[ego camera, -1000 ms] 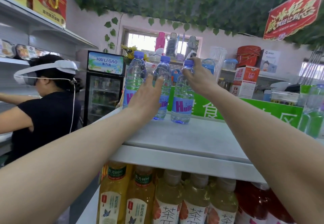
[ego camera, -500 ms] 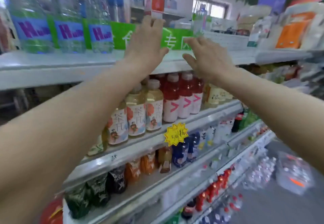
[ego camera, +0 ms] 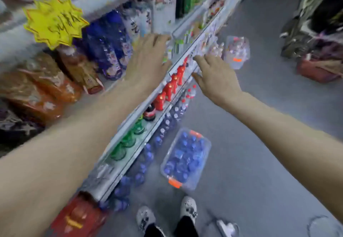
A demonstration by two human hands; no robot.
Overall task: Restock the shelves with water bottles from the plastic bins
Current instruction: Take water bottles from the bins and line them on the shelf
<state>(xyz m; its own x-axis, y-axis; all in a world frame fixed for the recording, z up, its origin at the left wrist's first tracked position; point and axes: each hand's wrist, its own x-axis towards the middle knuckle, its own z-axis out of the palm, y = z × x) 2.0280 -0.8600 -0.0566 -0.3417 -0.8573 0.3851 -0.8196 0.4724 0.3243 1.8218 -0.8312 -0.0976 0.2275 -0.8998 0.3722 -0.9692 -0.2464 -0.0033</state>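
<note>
Both arms are reaching out over the aisle; my left hand (ego camera: 148, 60) and my right hand (ego camera: 215, 77) are spreading relaxed fingers and holding nothing. The water bottles (ego camera: 187, 155) are standing blue-capped in the clear plastic bin (ego camera: 203, 178) on the floor just ahead of my shoes (ego camera: 188, 208), beside the lowest shelf (ego camera: 130, 164). Risk, as I am judging it: bending down fast, I could be clipping the red-capped bottles (ego camera: 172, 86) at the shelf edge, or kicking the bin
</note>
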